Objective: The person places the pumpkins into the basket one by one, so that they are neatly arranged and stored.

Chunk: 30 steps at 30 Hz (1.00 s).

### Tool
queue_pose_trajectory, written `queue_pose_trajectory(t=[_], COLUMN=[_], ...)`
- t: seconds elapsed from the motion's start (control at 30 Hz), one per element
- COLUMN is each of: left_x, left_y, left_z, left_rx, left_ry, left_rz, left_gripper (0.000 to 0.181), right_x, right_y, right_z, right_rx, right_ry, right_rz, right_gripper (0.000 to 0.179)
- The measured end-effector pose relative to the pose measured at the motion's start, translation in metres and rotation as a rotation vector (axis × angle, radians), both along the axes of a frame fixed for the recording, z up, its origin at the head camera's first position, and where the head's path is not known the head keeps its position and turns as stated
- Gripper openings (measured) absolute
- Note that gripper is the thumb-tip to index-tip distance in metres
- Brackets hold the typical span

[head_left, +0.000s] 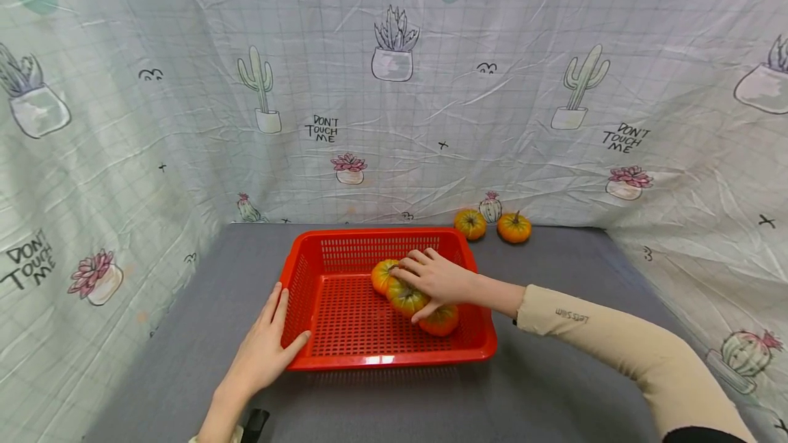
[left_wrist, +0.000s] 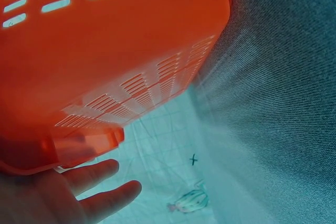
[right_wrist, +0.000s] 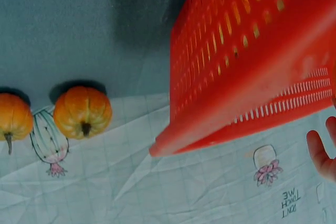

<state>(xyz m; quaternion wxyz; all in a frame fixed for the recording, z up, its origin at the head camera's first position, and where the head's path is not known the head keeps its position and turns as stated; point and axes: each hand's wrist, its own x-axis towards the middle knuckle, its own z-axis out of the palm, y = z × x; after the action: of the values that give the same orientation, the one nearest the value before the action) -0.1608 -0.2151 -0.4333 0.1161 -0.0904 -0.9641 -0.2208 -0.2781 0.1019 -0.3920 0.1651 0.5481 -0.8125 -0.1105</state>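
A red plastic basket (head_left: 382, 359) with slotted walls stands on the grey table. My left hand (head_left: 265, 344) rests at its left rim, fingers stretched along the outside and thumb over the near left corner; in the left wrist view two straight fingers (left_wrist: 107, 198) show beside the rim. My right hand (head_left: 437, 280) reaches over the basket's right side and grips a small orange-green pumpkin (head_left: 406, 298) between thumb and fingers. Close against it in the basket are another pumpkin (head_left: 382, 276) behind left and a third pumpkin (head_left: 440, 320) in front right, partly covered by the hand.
Two more small pumpkins sit at the table's back edge beyond the basket's right corner: one pumpkin (head_left: 470, 224) nearer the basket, the other pumpkin (head_left: 514, 227) to its right. A cactus-print cloth (head_left: 394, 108) hangs behind and along both sides of the table (head_left: 197, 333).
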Motion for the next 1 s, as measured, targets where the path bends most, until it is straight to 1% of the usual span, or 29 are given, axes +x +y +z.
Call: queue_pose_trajectory(t=[0.2,0.53,0.7,0.8,0.87,1.0], left_x=[0.000,-0.001,-0.001,-0.001,-0.001,0.000], left_y=[0.000,0.000,0.000,0.000,-0.001,-0.001], left_z=[0.000,-0.001,-0.001,-0.001,-0.001,-0.001], left_rx=[0.001,0.006,0.003,0.003,0.005,0.006], left_ry=[0.006,-0.006,0.001,0.006,0.007,-0.003], left_rz=[0.000,-0.006,-0.001,0.002,0.001,0.003], left_gripper=[0.078,0.078,0.078,0.078,0.078,0.079], right_x=[0.000,0.000,0.000,0.000,0.000,0.001], right_y=[-0.001,-0.004,-0.006,-0.007,-0.007,-0.009], right_z=[-0.008,-0.018,-0.022,-0.026,-0.028,-0.032], right_rx=[0.003,0.004,0.018,0.017,0.021,0.035], right_ry=[0.033,0.007,0.033,0.047,0.041,-0.021], right_rz=[0.005,-0.040,-0.044,-0.032,-0.031,-0.043], right_gripper=[0.087,0.087,0.088,0.088,0.089,0.089])
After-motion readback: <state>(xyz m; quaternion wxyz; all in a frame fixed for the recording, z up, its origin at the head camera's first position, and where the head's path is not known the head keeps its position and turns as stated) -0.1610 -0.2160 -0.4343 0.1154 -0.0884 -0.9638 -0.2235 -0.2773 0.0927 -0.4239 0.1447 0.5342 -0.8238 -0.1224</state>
